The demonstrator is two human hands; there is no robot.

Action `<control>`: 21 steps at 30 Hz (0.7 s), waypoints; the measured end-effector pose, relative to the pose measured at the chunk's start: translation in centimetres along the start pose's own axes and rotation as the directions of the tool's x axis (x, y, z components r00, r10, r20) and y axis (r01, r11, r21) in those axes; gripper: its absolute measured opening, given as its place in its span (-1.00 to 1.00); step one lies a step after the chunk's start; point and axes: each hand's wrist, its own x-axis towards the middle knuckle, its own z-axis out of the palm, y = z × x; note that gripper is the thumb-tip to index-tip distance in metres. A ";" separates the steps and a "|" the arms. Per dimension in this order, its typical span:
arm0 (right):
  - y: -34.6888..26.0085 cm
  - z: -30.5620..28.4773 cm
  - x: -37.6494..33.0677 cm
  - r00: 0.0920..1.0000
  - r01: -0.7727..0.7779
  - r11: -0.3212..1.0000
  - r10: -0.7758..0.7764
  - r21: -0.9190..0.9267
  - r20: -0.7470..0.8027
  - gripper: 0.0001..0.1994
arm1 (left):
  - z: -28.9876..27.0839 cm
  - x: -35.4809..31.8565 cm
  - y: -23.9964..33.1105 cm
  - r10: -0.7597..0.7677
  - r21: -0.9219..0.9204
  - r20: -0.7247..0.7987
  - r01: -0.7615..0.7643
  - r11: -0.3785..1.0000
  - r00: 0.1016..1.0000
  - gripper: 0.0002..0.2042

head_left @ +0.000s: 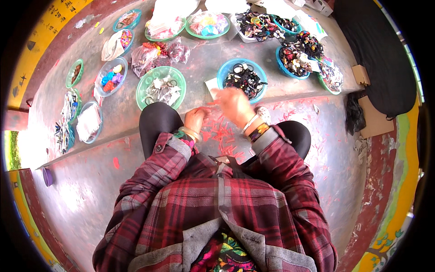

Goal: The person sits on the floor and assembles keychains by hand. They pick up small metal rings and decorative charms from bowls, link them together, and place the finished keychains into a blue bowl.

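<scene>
My left hand [195, 119] is in front of my left knee, its fingers drawn together in a pinch; what they hold is too small to make out. Just to its right and higher, my right hand [234, 105] has its fingers curled toward the left, slightly blurred, and any small thing in them is hidden. Beyond that hand stands a blue basin [220, 71] of black hair ties [244, 80]. A pale card [211, 86] shows by its left rim, close to my right fingertips. Left of it, a green basin [140, 86] holds clear plastic packets and dark rings [163, 89].
Red scraps [222, 136] litter the lower floor between my knees. Several basins of hair accessories line the raised step, including mixed ties [297, 61] at right and colourful pieces [111, 79] at left. Cardboard [376, 119] and a black bag [355, 113] lie far right.
</scene>
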 end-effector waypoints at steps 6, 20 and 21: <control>10.9 1.6 1.9 0.872 -0.468 0.882 0.471 0.054 -0.131 -0.83 | -0.4 1.0 -2.2 0.018 -0.011 0.127 -0.017 1.000 0.992 -0.76; 16.7 13.1 1.9 0.773 -0.324 0.912 0.409 -0.253 0.485 -0.73 | -0.4 -0.3 -1.9 -0.027 0.175 0.152 0.000 0.985 0.988 -0.77; 18.5 14.0 1.3 0.728 -0.443 0.863 0.504 -0.242 0.464 -0.74 | 0.0 0.0 -1.7 -0.030 0.149 0.172 0.004 0.989 0.985 -0.77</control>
